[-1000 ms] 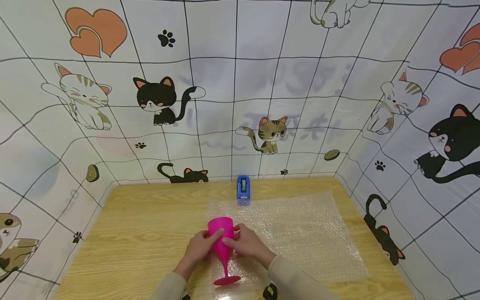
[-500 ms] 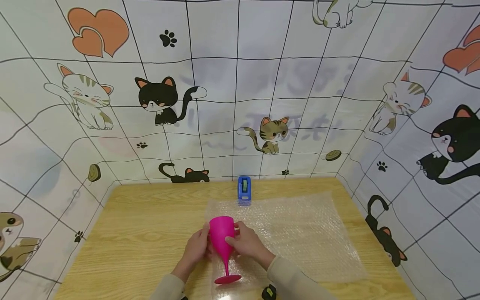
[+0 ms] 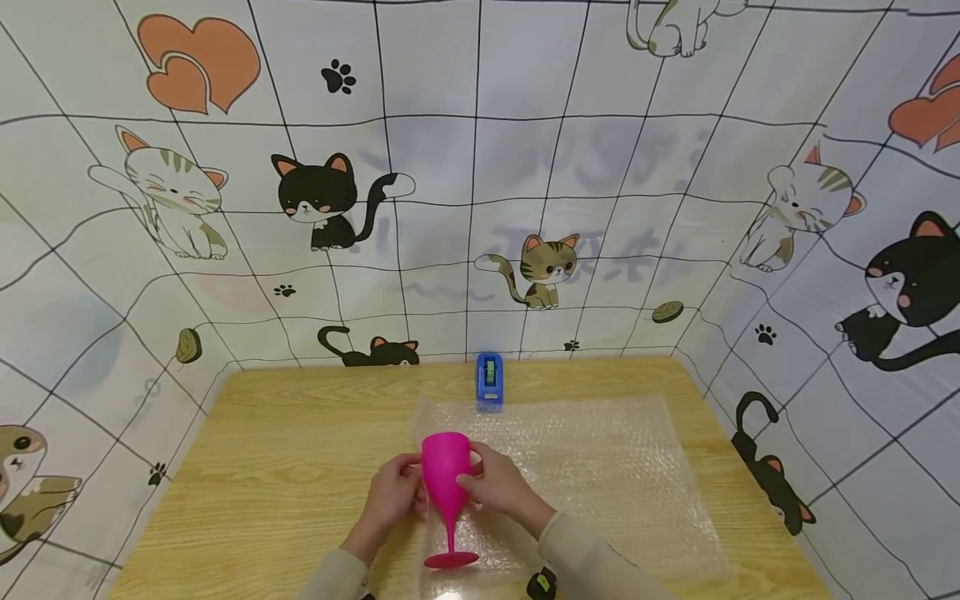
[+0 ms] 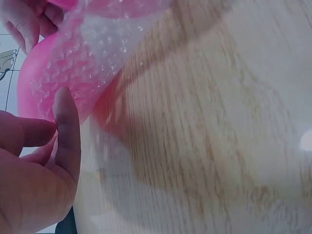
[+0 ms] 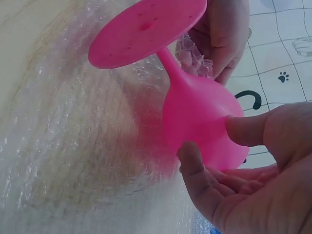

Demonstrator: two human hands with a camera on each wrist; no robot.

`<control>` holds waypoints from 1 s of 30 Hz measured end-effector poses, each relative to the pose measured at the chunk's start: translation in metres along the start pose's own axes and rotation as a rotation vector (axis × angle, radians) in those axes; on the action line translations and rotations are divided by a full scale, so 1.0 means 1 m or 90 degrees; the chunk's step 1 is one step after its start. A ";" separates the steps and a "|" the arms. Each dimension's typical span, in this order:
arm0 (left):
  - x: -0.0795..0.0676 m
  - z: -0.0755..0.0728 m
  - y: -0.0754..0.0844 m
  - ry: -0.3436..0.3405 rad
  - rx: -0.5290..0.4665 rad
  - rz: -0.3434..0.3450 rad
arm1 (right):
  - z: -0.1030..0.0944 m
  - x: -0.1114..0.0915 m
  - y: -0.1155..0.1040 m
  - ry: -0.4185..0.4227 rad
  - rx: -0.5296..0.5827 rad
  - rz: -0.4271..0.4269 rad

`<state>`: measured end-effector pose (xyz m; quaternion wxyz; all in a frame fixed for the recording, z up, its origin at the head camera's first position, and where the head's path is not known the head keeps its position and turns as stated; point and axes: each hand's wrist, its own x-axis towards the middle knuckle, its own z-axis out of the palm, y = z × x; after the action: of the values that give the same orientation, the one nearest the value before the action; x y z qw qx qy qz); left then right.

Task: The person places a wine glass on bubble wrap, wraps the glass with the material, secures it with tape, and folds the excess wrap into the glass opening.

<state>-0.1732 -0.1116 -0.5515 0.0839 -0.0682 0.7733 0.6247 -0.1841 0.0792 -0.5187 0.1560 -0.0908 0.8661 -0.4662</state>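
Observation:
A bright pink plastic goblet (image 3: 447,471) stands tilted over the bubble wrap (image 3: 592,475), its foot toward me. My right hand (image 3: 498,483) grips the bowl from the right, thumb on its front, as the right wrist view shows. At the left of the bowl, my left hand (image 3: 393,496) pinches the sheet's left edge between thumb and fingers. In the left wrist view, that raised bubble wrap (image 4: 92,53) lies against the side of the pink bowl (image 4: 31,83). The left fingertips are partly hidden behind the goblet in the head view.
A blue tape dispenser (image 3: 490,379) stands at the back of the wooden table (image 3: 300,450), by the sheet's far edge. Curtains printed with cats (image 3: 315,196) enclose the table at the back and sides. Bubble wrap covers much of the right half.
My left thumb has come off the front of the goblet, and the left hand now pinches the bubble wrap's edge beside it. The right hand keeps its hold on the goblet.

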 end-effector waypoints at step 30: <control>0.004 0.010 -0.007 0.002 0.014 0.071 | -0.008 0.011 0.009 -0.014 0.051 0.079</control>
<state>-0.1750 -0.1032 -0.5609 0.0481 -0.0250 0.7830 0.6197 -0.1972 0.0869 -0.5245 0.1978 -0.0355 0.8487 -0.4892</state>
